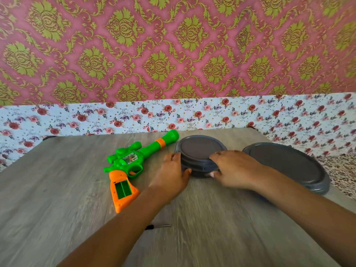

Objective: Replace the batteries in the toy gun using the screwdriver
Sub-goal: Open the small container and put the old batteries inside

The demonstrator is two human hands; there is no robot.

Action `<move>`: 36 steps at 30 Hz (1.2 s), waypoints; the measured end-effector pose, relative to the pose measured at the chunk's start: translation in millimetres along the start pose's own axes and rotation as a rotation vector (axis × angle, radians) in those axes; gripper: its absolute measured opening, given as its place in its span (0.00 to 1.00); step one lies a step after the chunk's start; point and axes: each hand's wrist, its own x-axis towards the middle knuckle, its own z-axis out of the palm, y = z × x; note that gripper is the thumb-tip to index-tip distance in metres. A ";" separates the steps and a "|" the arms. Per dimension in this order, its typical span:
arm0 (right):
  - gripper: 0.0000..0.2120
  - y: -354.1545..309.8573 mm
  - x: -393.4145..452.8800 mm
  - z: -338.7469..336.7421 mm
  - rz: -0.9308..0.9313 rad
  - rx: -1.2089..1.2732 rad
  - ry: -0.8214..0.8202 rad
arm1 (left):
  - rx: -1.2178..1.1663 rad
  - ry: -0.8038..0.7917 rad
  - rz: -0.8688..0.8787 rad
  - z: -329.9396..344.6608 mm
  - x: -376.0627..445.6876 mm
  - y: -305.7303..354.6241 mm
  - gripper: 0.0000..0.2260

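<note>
Left hand: the left hand (172, 171) curls against the left side of the grey lidded container (200, 155), thumb at its near wall.
Right hand: the right hand (234, 168) clasps its right rim.
Toy gun: the toy gun (133, 162) lies just left of the left hand, barrel pointing far-right, grip nearest.
Screwdriver: the screwdriver (159, 226) lies near, beside the left forearm, shaft pointing right.
Likely nearer: left hand.
</note>
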 end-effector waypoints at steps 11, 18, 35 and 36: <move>0.14 92.6 81.4 -9.7 0.245 -0.017 -0.309 | 0.033 -0.134 0.053 25.5 88.4 45.4 0.19; 0.17 136.0 102.2 -4.1 0.317 0.027 -0.256 | 0.041 -0.252 0.036 57.5 135.0 63.5 0.28; 0.16 121.7 21.1 21.2 0.247 0.323 -0.020 | -0.340 -0.011 -0.023 65.7 54.3 88.8 0.21; 0.16 119.0 20.9 27.0 0.262 0.291 0.015 | -0.335 -0.014 -0.023 63.6 45.2 89.9 0.21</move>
